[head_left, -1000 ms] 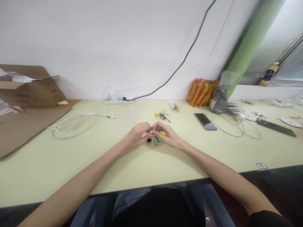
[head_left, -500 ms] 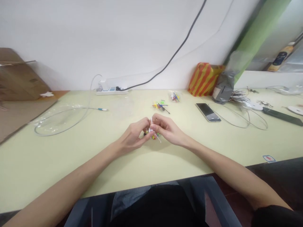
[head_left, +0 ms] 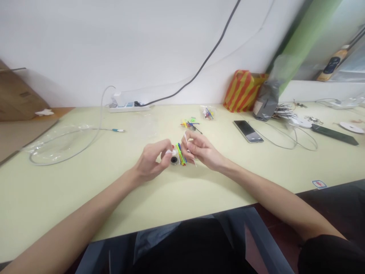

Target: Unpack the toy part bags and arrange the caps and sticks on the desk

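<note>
My left hand (head_left: 152,160) is closed, thumb and forefinger pinching a small white piece (head_left: 169,152). My right hand (head_left: 203,152) is pinched round a thin white plastic stick (head_left: 195,163) that pokes out above and below the fingers. Between the hands, on the table, lie several thin coloured sticks (head_left: 180,153) in green, yellow, blue and red. Beside them, near my left fingertips, sits a small round part with a black centre (head_left: 173,160). Farther back is a loose pile of coloured plastic parts (head_left: 189,124), and behind it a clear bag of similar parts (head_left: 208,113).
A phone (head_left: 248,131) lies right of my hands, with a cable beside it. At the back stand a striped bag (head_left: 238,91), a grey pouch (head_left: 266,101) and a power strip (head_left: 128,108). Leftward are a looped cable (head_left: 94,139) and a cardboard box (head_left: 21,95).
My hands were together at the white parts and have moved apart, the left one leftward. The coloured sticks between them now show more clearly. The whole view has shifted slightly.
</note>
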The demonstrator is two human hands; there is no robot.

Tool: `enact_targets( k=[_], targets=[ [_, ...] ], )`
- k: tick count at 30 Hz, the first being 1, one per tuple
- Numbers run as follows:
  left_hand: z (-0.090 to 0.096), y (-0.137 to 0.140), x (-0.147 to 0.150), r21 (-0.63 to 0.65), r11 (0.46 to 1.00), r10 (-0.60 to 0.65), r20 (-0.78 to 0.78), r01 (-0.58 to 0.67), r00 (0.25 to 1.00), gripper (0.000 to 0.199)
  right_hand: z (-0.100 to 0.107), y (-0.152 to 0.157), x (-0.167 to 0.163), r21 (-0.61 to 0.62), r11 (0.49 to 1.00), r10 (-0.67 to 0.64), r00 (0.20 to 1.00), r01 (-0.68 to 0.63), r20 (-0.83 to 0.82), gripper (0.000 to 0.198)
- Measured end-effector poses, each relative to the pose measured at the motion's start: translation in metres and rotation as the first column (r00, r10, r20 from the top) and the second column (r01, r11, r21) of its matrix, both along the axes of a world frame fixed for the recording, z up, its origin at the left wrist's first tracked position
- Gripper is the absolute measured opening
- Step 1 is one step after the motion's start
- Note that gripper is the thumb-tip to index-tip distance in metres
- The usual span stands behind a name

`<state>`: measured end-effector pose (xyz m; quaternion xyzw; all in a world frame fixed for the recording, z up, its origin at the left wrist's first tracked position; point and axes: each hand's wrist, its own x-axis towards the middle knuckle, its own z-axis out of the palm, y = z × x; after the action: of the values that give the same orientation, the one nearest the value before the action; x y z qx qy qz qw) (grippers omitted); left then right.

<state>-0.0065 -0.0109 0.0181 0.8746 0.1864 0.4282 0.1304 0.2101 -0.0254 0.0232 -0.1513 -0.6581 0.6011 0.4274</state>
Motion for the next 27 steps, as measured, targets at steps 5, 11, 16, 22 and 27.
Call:
enact_targets(
  k=[5,11,16,22,27],
  targets=[
    [0.0,0.007,-0.004,0.037,0.992,0.12,-0.004,-0.119,0.993,0.019,0.012,0.002,0.01,0.11,0.969,-0.232,0.968,0.221,0.095,0.037],
    [-0.009,0.009,-0.001,0.209,0.969,0.15,-0.074,-0.132,0.986,0.021,0.0,-0.004,0.002,0.349,0.894,-0.383,0.885,0.282,0.266,0.026],
    [-0.003,0.006,-0.002,0.287,0.943,0.185,-0.033,-0.168,0.982,0.025,-0.005,-0.01,-0.004,0.377,0.887,-0.391,0.868,0.266,0.307,0.03],
    [-0.006,0.007,-0.003,0.251,0.948,0.213,-0.039,-0.197,0.976,0.03,-0.002,-0.005,-0.005,0.498,0.793,-0.524,0.81,0.351,0.262,0.033],
    [-0.008,0.013,-0.009,0.161,0.923,0.364,-0.074,-0.349,0.928,0.038,0.021,0.027,0.049,0.659,0.622,-0.751,0.559,0.422,0.351,0.023]
  ],
)
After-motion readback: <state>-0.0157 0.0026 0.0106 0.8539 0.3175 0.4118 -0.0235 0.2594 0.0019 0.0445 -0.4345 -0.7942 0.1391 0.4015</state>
